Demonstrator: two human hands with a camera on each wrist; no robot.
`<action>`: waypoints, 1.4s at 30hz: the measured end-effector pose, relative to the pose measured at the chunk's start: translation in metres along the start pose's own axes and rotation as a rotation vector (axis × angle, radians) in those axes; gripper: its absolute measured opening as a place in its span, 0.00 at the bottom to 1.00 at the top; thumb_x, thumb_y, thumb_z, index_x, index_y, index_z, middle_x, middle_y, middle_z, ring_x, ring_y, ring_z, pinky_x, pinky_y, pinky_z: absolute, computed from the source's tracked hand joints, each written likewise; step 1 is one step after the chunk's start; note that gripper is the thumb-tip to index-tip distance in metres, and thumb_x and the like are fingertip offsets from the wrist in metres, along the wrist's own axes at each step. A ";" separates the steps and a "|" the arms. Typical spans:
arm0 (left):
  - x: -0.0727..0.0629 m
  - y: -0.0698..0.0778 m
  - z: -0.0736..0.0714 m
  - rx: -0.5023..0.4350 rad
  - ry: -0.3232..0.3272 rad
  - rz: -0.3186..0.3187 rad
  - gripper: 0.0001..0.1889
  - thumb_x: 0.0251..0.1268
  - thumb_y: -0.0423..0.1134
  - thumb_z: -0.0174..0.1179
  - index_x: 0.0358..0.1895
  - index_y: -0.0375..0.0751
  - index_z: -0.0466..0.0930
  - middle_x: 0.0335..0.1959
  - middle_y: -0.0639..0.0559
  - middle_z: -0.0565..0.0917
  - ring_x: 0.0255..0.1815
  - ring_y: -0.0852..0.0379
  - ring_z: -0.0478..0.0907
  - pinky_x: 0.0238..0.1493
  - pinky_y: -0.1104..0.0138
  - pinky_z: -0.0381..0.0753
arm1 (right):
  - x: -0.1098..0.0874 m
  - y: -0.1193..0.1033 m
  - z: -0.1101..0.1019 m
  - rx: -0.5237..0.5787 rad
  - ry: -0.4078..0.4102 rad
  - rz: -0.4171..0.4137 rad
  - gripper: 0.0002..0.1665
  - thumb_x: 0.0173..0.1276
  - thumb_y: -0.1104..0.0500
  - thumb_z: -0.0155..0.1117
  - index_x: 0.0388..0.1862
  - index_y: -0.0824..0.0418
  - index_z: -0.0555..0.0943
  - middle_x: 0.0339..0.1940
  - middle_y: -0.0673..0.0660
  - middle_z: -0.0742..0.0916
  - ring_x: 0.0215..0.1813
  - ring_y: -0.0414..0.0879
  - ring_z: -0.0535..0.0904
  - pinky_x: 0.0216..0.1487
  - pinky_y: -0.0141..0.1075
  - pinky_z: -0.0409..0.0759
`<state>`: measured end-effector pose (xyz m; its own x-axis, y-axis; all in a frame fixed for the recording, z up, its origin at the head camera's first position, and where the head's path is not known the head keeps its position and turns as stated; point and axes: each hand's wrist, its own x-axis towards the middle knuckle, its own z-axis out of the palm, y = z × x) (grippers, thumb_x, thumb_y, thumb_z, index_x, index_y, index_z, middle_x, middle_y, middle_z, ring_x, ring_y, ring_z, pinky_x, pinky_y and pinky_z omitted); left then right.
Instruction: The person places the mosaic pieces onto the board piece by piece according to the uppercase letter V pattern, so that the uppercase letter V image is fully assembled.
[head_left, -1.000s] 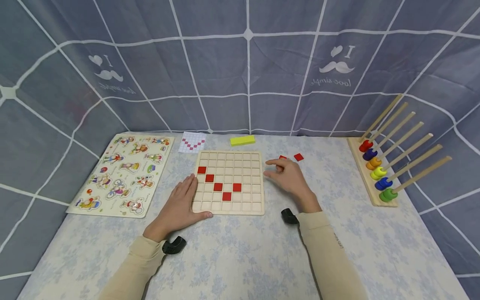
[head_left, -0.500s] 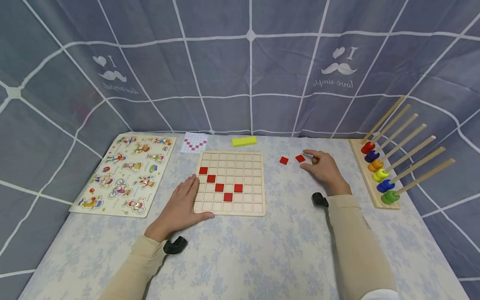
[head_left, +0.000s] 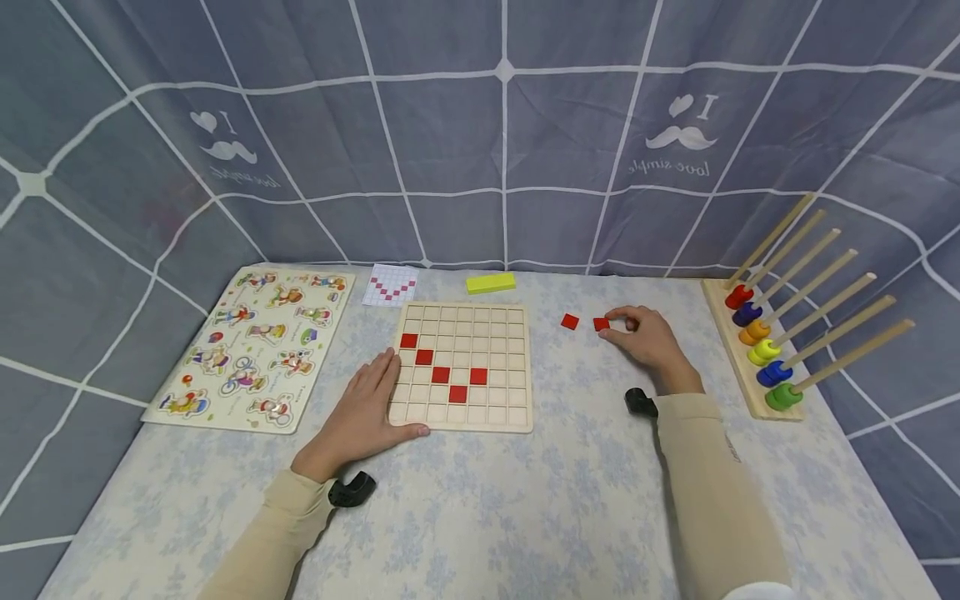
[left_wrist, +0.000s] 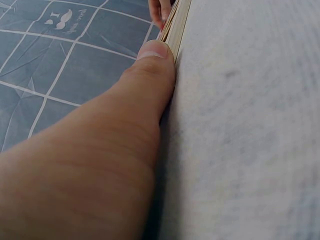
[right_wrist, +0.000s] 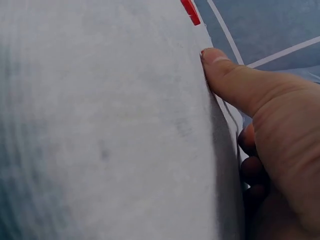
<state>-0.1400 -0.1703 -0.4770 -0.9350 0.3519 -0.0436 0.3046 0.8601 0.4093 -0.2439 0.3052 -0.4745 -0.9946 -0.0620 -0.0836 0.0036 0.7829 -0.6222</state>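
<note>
A square wooden grid board (head_left: 498,408) lies in the middle of the table, several red square tiles (head_left: 457,394) set in its cells. My left hand (head_left: 363,408) rests at its lower left corner, fingers straight along the left side and thumb (left_wrist: 152,55) against the near edge. To the right of the board, my right hand (head_left: 647,337) pinches a loose red tile (head_left: 602,324) between thumb and index finger at the table surface. Its other fingers are curled under, as the right wrist view shows. A second loose red tile (head_left: 570,322) lies just left of it.
Behind the board are a paper card (head_left: 391,286) with a V of small red squares and a yellow block (head_left: 491,283). A picture puzzle board (head_left: 255,354) lies at left. On the right stands a wooden peg rack (head_left: 750,367) with coloured rings.
My right hand has moved right from beside the board to the farther loose tile and taken hold of it, turning it slightly and drawing it nearer. The left hand has stayed at the board.
</note>
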 end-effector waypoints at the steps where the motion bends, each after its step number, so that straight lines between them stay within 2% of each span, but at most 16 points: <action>1: 0.000 0.000 0.000 0.001 0.000 0.000 0.67 0.51 0.74 0.66 0.83 0.34 0.43 0.85 0.39 0.45 0.86 0.39 0.43 0.83 0.42 0.47 | -0.001 0.001 0.001 0.005 0.007 -0.001 0.26 0.72 0.47 0.69 0.61 0.60 0.81 0.37 0.57 0.70 0.42 0.51 0.64 0.44 0.45 0.62; 5: 0.000 0.000 0.001 0.001 -0.001 -0.002 0.67 0.51 0.74 0.66 0.83 0.34 0.43 0.85 0.39 0.45 0.86 0.39 0.43 0.83 0.42 0.46 | -0.002 0.003 0.001 0.017 0.010 -0.013 0.24 0.71 0.48 0.69 0.59 0.60 0.82 0.36 0.56 0.71 0.41 0.51 0.64 0.44 0.44 0.63; 12: -0.001 0.001 0.000 0.007 -0.003 -0.005 0.67 0.51 0.74 0.66 0.83 0.33 0.43 0.85 0.38 0.45 0.86 0.39 0.43 0.83 0.43 0.46 | -0.004 0.004 0.000 0.003 0.005 -0.048 0.31 0.72 0.48 0.69 0.69 0.60 0.78 0.36 0.55 0.72 0.43 0.50 0.64 0.46 0.44 0.62; 17: -0.002 0.001 -0.002 -0.003 0.002 -0.004 0.67 0.51 0.73 0.67 0.83 0.33 0.43 0.85 0.37 0.46 0.86 0.38 0.44 0.83 0.42 0.47 | -0.005 0.004 0.002 -0.013 0.028 -0.053 0.26 0.73 0.49 0.68 0.64 0.61 0.81 0.36 0.56 0.73 0.43 0.51 0.65 0.45 0.44 0.63; 24: -0.001 0.001 -0.002 0.006 0.000 -0.002 0.67 0.51 0.73 0.67 0.83 0.33 0.43 0.85 0.37 0.45 0.86 0.38 0.44 0.83 0.42 0.47 | -0.008 0.004 0.008 -0.020 0.101 -0.067 0.20 0.73 0.50 0.67 0.54 0.63 0.85 0.33 0.55 0.74 0.40 0.50 0.66 0.43 0.42 0.64; 34: 0.000 0.000 -0.001 -0.002 -0.002 0.006 0.67 0.51 0.73 0.67 0.83 0.34 0.43 0.85 0.38 0.45 0.86 0.39 0.43 0.83 0.43 0.46 | -0.013 0.007 0.012 -0.124 0.232 -0.241 0.16 0.71 0.54 0.69 0.48 0.67 0.87 0.25 0.54 0.74 0.32 0.48 0.66 0.36 0.40 0.66; 39: -0.001 0.000 -0.002 -0.003 -0.001 0.003 0.66 0.52 0.73 0.67 0.83 0.34 0.44 0.85 0.39 0.45 0.86 0.39 0.44 0.83 0.42 0.46 | -0.014 0.006 0.014 -0.066 0.325 -0.255 0.16 0.70 0.54 0.69 0.44 0.68 0.87 0.25 0.55 0.76 0.31 0.48 0.68 0.38 0.41 0.71; 42: -0.001 0.000 -0.002 -0.003 -0.003 0.002 0.66 0.52 0.73 0.67 0.83 0.34 0.43 0.85 0.39 0.45 0.86 0.39 0.43 0.83 0.42 0.46 | -0.014 0.004 0.015 -0.014 0.361 -0.245 0.15 0.69 0.55 0.69 0.43 0.67 0.86 0.26 0.54 0.75 0.32 0.47 0.68 0.39 0.40 0.71</action>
<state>-0.1393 -0.1714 -0.4748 -0.9338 0.3549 -0.0450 0.3063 0.8582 0.4118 -0.2283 0.3003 -0.4876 -0.9385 -0.0288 0.3441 -0.2363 0.7804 -0.5790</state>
